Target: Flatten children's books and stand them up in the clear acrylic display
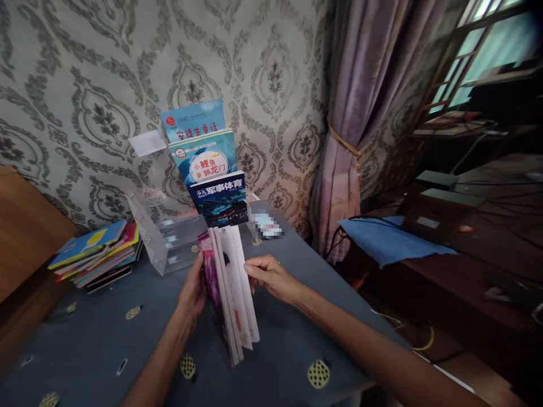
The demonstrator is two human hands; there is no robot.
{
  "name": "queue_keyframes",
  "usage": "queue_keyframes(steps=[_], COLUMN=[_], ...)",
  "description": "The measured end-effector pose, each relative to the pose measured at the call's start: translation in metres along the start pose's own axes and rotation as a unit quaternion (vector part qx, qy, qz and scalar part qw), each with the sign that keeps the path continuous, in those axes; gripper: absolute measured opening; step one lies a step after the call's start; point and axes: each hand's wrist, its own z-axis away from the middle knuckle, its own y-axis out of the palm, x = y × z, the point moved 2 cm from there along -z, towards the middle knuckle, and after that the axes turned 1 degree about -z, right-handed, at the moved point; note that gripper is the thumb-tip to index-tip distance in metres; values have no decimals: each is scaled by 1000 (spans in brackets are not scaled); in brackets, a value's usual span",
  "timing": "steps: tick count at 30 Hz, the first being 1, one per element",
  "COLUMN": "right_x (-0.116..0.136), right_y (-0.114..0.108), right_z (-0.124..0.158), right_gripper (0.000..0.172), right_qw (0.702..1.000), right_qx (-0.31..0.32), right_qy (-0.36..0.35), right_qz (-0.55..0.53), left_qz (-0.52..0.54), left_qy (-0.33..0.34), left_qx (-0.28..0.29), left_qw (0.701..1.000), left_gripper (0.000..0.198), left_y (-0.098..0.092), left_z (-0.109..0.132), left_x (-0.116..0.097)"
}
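Note:
In front of me several thin books or one fanned magazine (227, 288) stand upright, with a purple-pink cover on the left and white edges on the right; I cannot tell which. My left hand (194, 291) is closed along the purple side, its fingers partly hidden. At the right edge, my right hand (271, 277) pinches the white outer sheet between thumb and fingers. Just behind, a clear acrylic book rack (156, 237) holds a dark blue magazine (223, 198), a teal book (207, 155) and a light blue book (195, 118) in rising tiers.
A stack of colourful books (99, 251) lies left of the rack. A blurred-out item (267, 224) rests right of it on the dark blue tablecloth (139, 350). A tied curtain (348, 135) hangs by the wall. Farther right, a blue cloth (382, 240) lies under cables and boxes.

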Motion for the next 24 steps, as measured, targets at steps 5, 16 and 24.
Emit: queue_keyframes(steps=[5, 16, 24], right_x=[3, -8, -27], right_y=[-5, -10, -40], right_z=[2, -1, -8], right_gripper=[43, 39, 20], right_qw=[998, 996, 985], right_qx=[-34, -82, -134], right_qy=[-15, -2, 83], right_qz=[41, 43, 77], left_qz=[23, -468, -745], left_qy=[52, 219, 214], left_qx=[-29, -35, 44], left_qw=[998, 855, 630], left_gripper=[43, 46, 44], left_y=[0, -13, -28], left_z=[1, 12, -6], left_x=[-1, -44, -26])
